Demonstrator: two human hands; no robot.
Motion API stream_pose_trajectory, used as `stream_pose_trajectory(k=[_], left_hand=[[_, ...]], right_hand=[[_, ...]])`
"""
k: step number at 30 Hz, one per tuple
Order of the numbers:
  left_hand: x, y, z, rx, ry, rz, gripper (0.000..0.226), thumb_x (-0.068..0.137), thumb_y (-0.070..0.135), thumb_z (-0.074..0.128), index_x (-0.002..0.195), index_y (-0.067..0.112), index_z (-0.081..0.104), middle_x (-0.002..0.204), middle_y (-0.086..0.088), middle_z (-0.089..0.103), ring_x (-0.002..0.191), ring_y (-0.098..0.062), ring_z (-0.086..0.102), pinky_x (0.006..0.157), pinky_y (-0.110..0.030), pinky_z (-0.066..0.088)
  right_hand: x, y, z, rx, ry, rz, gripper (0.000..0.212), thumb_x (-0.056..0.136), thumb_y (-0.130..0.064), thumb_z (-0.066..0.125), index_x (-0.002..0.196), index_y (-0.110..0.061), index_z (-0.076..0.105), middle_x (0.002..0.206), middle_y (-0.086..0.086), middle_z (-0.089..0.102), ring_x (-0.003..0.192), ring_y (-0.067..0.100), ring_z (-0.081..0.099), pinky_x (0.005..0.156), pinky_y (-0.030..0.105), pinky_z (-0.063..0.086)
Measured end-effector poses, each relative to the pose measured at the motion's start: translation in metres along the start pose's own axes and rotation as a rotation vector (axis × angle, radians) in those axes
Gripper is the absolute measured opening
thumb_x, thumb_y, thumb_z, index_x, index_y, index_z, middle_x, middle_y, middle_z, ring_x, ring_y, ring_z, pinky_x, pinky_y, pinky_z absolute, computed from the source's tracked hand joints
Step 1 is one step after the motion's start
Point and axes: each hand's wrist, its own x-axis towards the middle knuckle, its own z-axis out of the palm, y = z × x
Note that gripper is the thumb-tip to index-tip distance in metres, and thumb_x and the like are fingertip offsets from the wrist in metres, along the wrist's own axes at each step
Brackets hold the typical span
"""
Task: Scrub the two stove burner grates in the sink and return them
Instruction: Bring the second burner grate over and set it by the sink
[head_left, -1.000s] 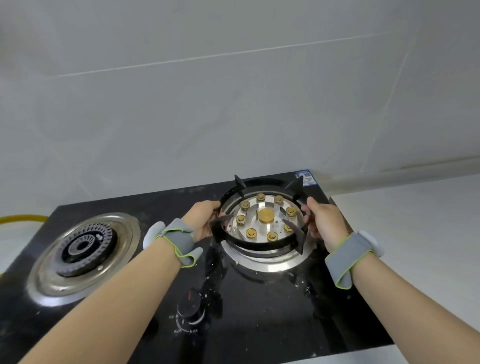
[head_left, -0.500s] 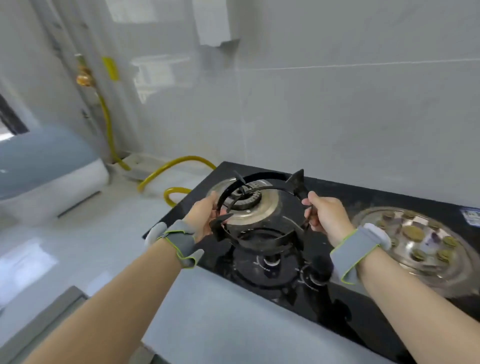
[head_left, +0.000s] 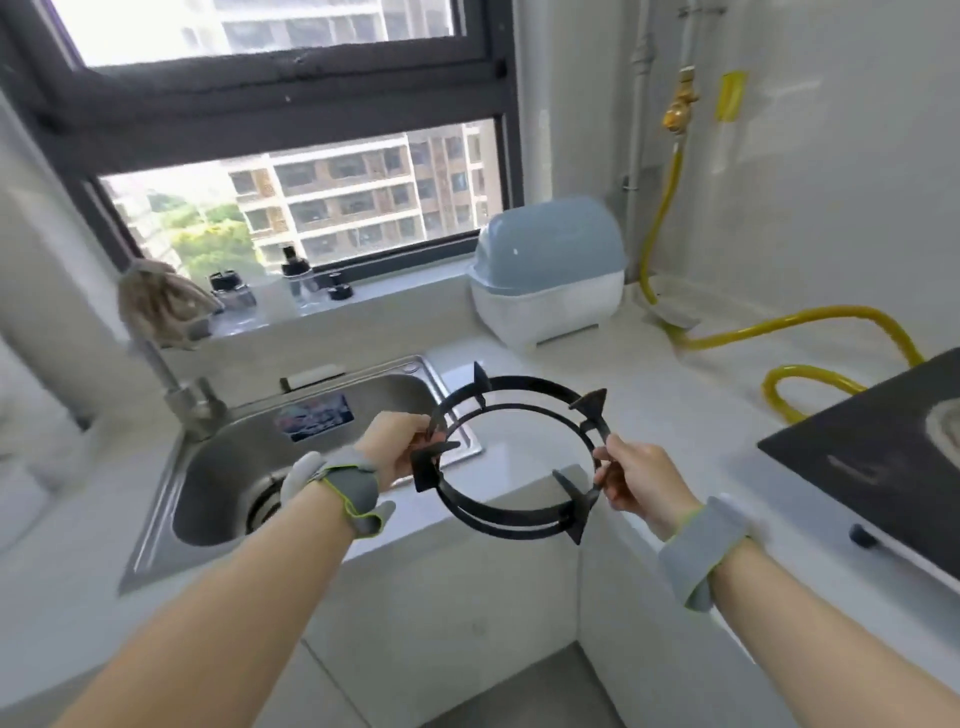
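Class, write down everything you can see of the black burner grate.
The burner grate is a black, matte, metal-looking double ring joined by pointed prongs. It hangs in the air, tilted, over the countertop edge just right of the sink. The left hand grips its left side, the right hand its right side; nothing else touches it.

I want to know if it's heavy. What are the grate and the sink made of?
Grate: probably cast iron or enamelled steel; it is dull matte black with thin, stiff bars and prongs. Sink: likely stainless steel; it is silvery with a soft shine and reflections.
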Motion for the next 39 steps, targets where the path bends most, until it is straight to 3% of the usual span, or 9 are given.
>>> stream_pose_trajectory(k=[4,7,10,12,16,22,28,34,39], left_hand=[[0.011,-0.007,-0.071,0.006,0.08,-0.042,0.023,0.09,-0.003,0.048,0.069,0.0,0.057,0.044,-0.005,0.055,0.036,-0.014,0.056,0.039,-0.018,0.044],[0.027,-0.017,-0.106,-0.036,0.142,-0.064,0.013,0.09,0.0,0.048,0.085,-0.003,0.06,0.063,-0.01,0.06,0.051,-0.02,0.061,0.055,-0.027,0.052],[0.046,-0.026,-0.127,-0.056,0.187,-0.096,0.017,0.093,0.0,0.043,0.1,-0.003,0.059,0.076,-0.012,0.058,0.063,-0.02,0.055,0.067,-0.031,0.048],[0.066,-0.03,-0.134,-0.057,0.219,-0.118,0.017,0.093,0.0,0.042,0.098,-0.002,0.059,0.076,-0.012,0.057,0.065,-0.021,0.053,0.069,-0.032,0.048],[0.115,-0.028,-0.136,-0.084,0.255,-0.171,0.023,0.094,0.001,0.041,0.079,0.004,0.058,0.074,-0.011,0.056,0.064,-0.021,0.053,0.064,-0.029,0.047],[0.23,0.005,-0.111,-0.069,0.298,-0.249,0.022,0.094,-0.001,0.04,0.08,0.003,0.056,0.072,-0.009,0.054,0.059,-0.018,0.05,0.044,-0.021,0.043],[0.322,0.036,-0.084,-0.128,0.348,-0.323,0.029,0.1,0.014,0.037,0.076,0.006,0.05,0.071,-0.006,0.055,0.06,-0.019,0.05,0.056,-0.027,0.041],[0.386,0.052,-0.079,-0.112,0.35,-0.339,0.028,0.099,0.029,0.042,0.08,0.012,0.051,0.074,-0.006,0.056,0.071,-0.023,0.052,0.092,-0.039,0.044],[0.405,0.056,-0.078,-0.155,0.358,-0.355,0.027,0.099,0.032,0.042,0.084,0.011,0.051,0.075,-0.005,0.053,0.062,-0.019,0.052,0.062,-0.027,0.042]], right_hand=[[0.023,0.008,0.072,-0.039,-0.104,0.033,0.036,0.099,-0.021,0.039,0.072,-0.004,0.055,0.052,0.011,0.052,0.029,0.012,0.039,0.032,0.016,0.028],[0.041,0.005,0.11,-0.088,-0.155,0.038,0.035,0.099,-0.021,0.039,0.072,-0.005,0.055,0.05,0.008,0.052,0.032,0.013,0.038,0.034,0.016,0.028],[0.062,0.007,0.136,-0.108,-0.209,0.064,0.035,0.099,-0.021,0.04,0.073,-0.004,0.055,0.05,0.009,0.052,0.032,0.013,0.038,0.035,0.016,0.027],[0.083,0.01,0.15,-0.119,-0.231,0.087,0.035,0.099,-0.02,0.04,0.073,-0.004,0.055,0.052,0.01,0.052,0.03,0.011,0.038,0.035,0.015,0.027],[0.142,0.012,0.17,-0.132,-0.246,0.136,0.035,0.098,-0.02,0.041,0.07,-0.006,0.055,0.045,0.004,0.051,0.03,0.01,0.036,0.036,0.014,0.025],[0.262,-0.001,0.183,-0.203,-0.25,0.192,0.031,0.098,-0.02,0.04,0.073,-0.008,0.053,0.053,0.004,0.054,0.039,0.013,0.035,0.042,0.016,0.025],[0.366,-0.027,0.19,-0.348,-0.334,0.218,0.025,0.097,-0.006,0.039,0.074,-0.009,0.048,0.074,0.007,0.054,0.031,0.008,0.036,0.033,0.014,0.025],[0.431,-0.032,0.208,-0.287,-0.353,0.275,0.024,0.098,-0.006,0.037,0.076,-0.008,0.047,0.077,0.007,0.05,0.046,0.015,0.037,0.031,0.013,0.027],[0.452,-0.028,0.218,-0.323,-0.39,0.254,0.024,0.095,0.0,0.039,0.075,-0.01,0.048,0.07,0.006,0.044,0.049,0.016,0.038,0.031,0.013,0.03]])
